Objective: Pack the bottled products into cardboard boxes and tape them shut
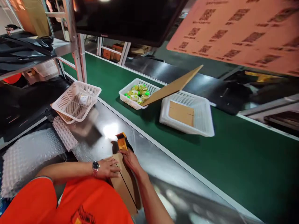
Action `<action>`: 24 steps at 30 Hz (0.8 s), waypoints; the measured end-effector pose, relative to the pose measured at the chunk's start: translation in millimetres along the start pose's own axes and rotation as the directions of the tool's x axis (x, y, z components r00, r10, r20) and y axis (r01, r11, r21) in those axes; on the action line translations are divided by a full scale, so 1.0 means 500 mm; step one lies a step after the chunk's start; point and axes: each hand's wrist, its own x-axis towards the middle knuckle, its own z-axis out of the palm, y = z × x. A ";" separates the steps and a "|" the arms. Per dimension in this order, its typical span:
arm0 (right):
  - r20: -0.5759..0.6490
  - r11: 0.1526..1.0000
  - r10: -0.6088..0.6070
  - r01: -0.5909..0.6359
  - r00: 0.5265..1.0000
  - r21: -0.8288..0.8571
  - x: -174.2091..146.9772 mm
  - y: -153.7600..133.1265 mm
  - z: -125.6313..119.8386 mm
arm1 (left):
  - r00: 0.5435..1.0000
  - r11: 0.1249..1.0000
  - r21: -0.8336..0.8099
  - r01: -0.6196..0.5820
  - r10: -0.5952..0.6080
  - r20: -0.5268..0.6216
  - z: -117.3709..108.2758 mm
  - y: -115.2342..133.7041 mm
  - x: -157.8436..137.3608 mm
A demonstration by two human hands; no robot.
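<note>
Head view: two bare hands at work on a cardboard box lying on the metal desk, close against the person's orange shirt.

Left hand: laid palm down on the box near its far end, fingers extended and slightly spread, grasping nothing; a watch is on the wrist. Right hand: at the far end of the box, fingers curled about an amber and black tool, apparently a tape dispenser; the grip is partly hidden, and contact of this hand with the box cannot be confirmed.

Box orientation: long axis runs obliquely, from the near end at lower right to the far end at upper left, with a dark seam along its length. The tape dispenser stands just beyond the far end, its outer end pointing away from the person and slightly left.

Surroundings: beyond the desk runs a green conveyor belt, bearing a white basket of green-capped bottles and, to its right, stacked white baskets. Bubble wrap lies left of the person.
</note>
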 end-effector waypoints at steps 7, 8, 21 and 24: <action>-0.150 0.996 0.090 -0.086 0.985 0.027 -0.057 0.000 0.037 | 0.994 0.989 -0.141 -0.034 0.019 -0.109 0.033 0.001 0.004; -0.194 0.994 0.105 -0.101 0.975 0.034 -0.064 0.000 0.045 | 0.992 0.989 -0.143 -0.035 0.017 -0.127 0.037 0.002 0.005; -0.380 0.656 0.553 -0.106 0.742 0.747 -0.296 -0.081 -0.032 | 0.982 0.984 -0.180 -0.015 -0.019 -0.188 0.061 0.002 0.009; -0.366 0.645 0.613 -0.177 0.700 0.743 -0.367 -0.078 0.019 | 0.981 0.983 -0.183 -0.023 -0.013 -0.194 0.058 0.006 0.011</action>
